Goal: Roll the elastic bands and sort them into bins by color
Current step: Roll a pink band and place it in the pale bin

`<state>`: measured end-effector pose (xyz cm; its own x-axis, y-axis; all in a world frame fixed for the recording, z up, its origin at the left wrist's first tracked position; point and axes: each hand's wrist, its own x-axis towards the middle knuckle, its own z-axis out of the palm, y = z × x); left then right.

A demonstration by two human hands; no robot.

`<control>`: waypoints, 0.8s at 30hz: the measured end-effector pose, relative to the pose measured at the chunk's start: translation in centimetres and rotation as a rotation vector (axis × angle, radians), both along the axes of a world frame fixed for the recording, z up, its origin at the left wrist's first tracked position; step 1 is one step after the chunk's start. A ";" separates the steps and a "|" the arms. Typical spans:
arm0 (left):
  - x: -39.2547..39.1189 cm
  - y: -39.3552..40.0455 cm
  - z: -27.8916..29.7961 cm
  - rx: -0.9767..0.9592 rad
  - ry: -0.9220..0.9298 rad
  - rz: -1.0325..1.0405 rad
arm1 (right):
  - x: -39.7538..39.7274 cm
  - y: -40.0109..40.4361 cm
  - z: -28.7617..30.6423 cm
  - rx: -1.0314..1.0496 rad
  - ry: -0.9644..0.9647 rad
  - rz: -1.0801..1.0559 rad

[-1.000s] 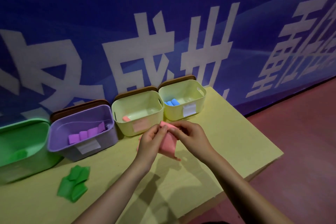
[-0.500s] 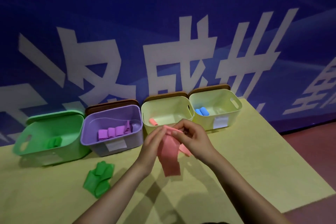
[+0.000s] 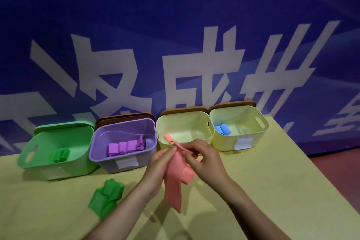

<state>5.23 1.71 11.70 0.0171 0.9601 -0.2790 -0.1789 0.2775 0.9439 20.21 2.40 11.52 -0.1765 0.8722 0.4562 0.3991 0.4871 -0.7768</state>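
A pink elastic band (image 3: 173,183) hangs in the air over the table, its top end pinched between my left hand (image 3: 158,165) and my right hand (image 3: 204,161). The band's lower part dangles loose toward the table. Behind my hands stands a pale yellow bin (image 3: 187,121) holding one rolled pink band (image 3: 168,138). To its right a second pale yellow bin (image 3: 243,136) holds blue rolls (image 3: 222,129). A purple bin (image 3: 101,154) holds several purple rolls (image 3: 126,147). A green bin (image 3: 39,160) at the left holds a green roll (image 3: 60,155).
A loose green band (image 3: 106,197) lies crumpled on the yellow-green table (image 3: 272,181) in front of the purple bin. A blue wall with large white characters (image 3: 194,76) rises right behind the bins. The table's right edge drops to a red floor (image 3: 339,173).
The pink band has unfolded and hangs longer below my hands. My view has swung left, so the green bin shows in full.
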 end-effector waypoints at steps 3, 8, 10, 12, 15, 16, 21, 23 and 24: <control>0.7 -0.1 -0.3 -0.002 0.024 -0.001 | 1.1 -0.6 0.1 0.015 -0.058 0.021; 1.8 -0.7 0.4 0.022 0.065 -0.050 | 2.5 -0.8 0.2 0.077 -0.153 0.026; 2.1 -1.2 0.4 0.047 0.075 -0.019 | 3.0 -1.1 0.3 0.076 -0.141 0.058; 2.2 -1.5 0.4 0.064 0.076 0.005 | 3.4 -1.7 0.6 0.012 -0.088 0.091; 2.4 -2.0 0.9 0.131 0.119 -0.002 | 3.2 -2.6 0.6 -0.138 0.085 0.120; 2.6 -2.1 1.1 0.158 0.150 -0.009 | 3.0 -2.8 0.6 -0.201 0.157 0.121; 3.4 -2.8 1.5 0.283 0.312 -0.024 | 2.7 -3.0 0.7 -0.307 0.269 0.079; 3.7 -2.9 1.7 0.291 0.309 -0.010 | 3.0 -3.1 1.0 -0.299 0.269 0.059; 4.0 -3.0 1.8 0.290 0.314 -0.007 | 3.1 -3.2 1.2 -0.296 0.266 0.055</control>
